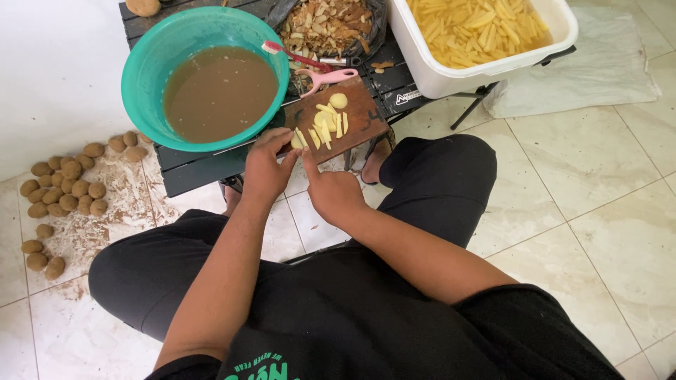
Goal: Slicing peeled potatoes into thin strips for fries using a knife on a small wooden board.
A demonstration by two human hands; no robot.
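Note:
A small brown cutting board (355, 112) lies on a low black table (190, 169), with yellow potato strips (325, 128) and a round slice on it. My left hand (266, 167) rests at the board's near-left edge, fingertips on a potato piece (298, 140). Close beside it, my right hand (334, 191) points its forefinger up at the same strips. No knife is visible in either hand.
A teal bowl (151, 63) of brown water stands left of the board. A white tub (451, 74) of cut potato strips sits at the back right, a black bag of peels (327, 24) behind the board, with a pink peeler (331, 76). Unpeeled potatoes (67, 193) lie on the floor.

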